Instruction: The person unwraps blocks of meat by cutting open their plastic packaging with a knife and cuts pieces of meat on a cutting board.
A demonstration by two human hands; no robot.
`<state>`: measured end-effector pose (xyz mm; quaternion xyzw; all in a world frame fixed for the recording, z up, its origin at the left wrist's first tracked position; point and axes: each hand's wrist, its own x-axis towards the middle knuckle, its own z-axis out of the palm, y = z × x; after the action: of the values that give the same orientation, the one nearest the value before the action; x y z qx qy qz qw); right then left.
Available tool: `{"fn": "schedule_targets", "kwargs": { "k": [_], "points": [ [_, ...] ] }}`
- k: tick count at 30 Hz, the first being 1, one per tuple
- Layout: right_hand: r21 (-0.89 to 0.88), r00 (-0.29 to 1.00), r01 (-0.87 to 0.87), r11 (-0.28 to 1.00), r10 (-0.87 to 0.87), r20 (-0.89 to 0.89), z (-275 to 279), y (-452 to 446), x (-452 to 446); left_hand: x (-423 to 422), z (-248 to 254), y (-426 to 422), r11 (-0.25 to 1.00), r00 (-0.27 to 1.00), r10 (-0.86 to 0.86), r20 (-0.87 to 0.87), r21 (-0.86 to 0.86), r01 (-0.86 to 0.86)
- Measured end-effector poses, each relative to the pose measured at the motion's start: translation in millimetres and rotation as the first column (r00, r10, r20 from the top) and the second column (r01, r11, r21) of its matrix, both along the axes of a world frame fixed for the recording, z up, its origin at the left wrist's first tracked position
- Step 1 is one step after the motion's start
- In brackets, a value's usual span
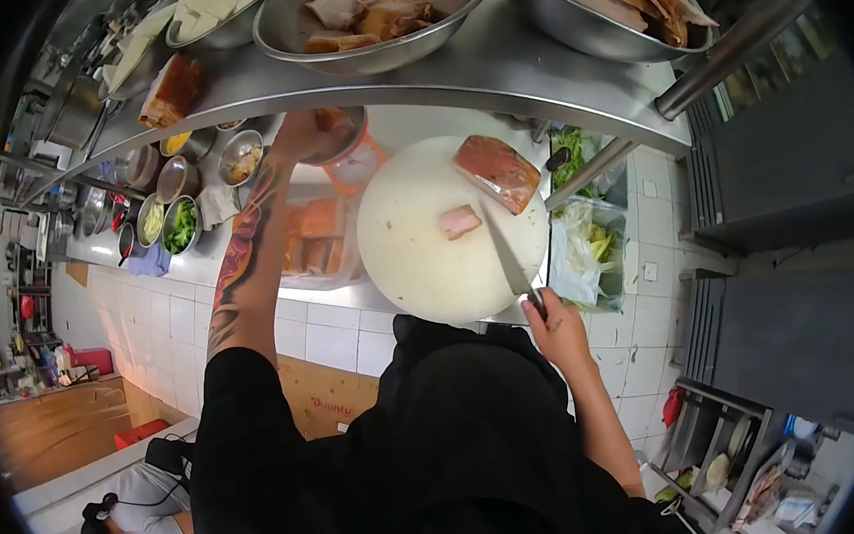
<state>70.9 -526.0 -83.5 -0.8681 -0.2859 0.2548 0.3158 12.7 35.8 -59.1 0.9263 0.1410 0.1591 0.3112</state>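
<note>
My right hand (558,329) is wrapped round the handle of a kitchen knife (511,255), whose blade lies across the round white cutting board (418,278). Near the blade's tip is a small cut piece of meat (460,222). A larger browned slab of meat (498,173) rests at the board's upper right. Stretched forward under the shelf, my left hand (301,136) is at a metal bowl (358,132) with brown pieces in it. Its fingers are too unclear to show whether they grip anything. The bowl sits over an orange container (357,167).
Overhead, a steel shelf (413,85) carries bowls of meat (367,16) and a meat block (172,91). A plastic-wrapped tub of orange-brown blocks (316,238) stands left of the board. Bagged greens (586,244) lie to the right. Another person (135,511) is at lower left.
</note>
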Motion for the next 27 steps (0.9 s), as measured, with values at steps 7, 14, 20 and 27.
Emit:
{"fn": "schedule_targets", "kwargs": {
  "k": [7, 14, 20, 27],
  "points": [
    [-0.102, 0.964, -0.265, 0.959, 0.263, -0.034, 18.7, 66.0, 5.1, -6.9, 16.8, -7.0, 0.999, 0.998, 0.044, 0.040, -0.018, -0.044],
    [-0.117, 0.925, -0.104, 0.988, 0.053, -0.376, 44.5, 56.4, 18.3, -68.4, 19.8, -140.0, 0.442, 0.969, 0.124, -0.212, -0.863, -0.245],
    [-0.021, 0.982, -0.132, 0.991, 0.128, -0.140, 14.9, 44.0, -2.9, -62.4, -69.1, -216.3, 0.773, 0.992, 0.066, 0.109, -0.634, 0.018],
    [-0.054, 0.987, -0.151, 0.987, 0.147, -0.070, 14.3, 33.1, -10.9, -67.2, -60.1, -255.6, 0.744, 0.956, 0.217, 0.195, -0.668, -0.033]
  ]
}}
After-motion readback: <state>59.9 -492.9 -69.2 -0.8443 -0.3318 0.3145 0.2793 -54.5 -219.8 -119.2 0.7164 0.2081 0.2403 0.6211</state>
